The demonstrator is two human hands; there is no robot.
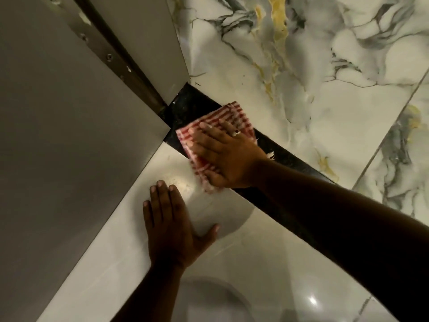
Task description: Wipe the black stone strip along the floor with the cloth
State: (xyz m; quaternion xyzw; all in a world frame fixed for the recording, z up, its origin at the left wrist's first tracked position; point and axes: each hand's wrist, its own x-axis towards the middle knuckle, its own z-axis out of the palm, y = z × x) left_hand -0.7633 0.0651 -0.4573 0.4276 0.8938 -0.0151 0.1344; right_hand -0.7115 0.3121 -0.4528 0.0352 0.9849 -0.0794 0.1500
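Observation:
A black stone strip [293,162] runs diagonally across the floor from the door corner at upper centre toward the lower right. A red-and-white checked cloth [226,116] lies folded on the strip. My right hand [228,156], with a ring on one finger, presses flat on the cloth, fingers spread toward the door. My left hand [170,226] rests palm down on the plain white floor tile [243,263], fingers apart, holding nothing. My right forearm hides the strip's lower stretch.
A grey door panel [69,135] with a long metal hinge [109,56] fills the left side, its bottom corner just beside the cloth. Marbled tiles [325,66] with grey and yellow veins lie beyond the strip.

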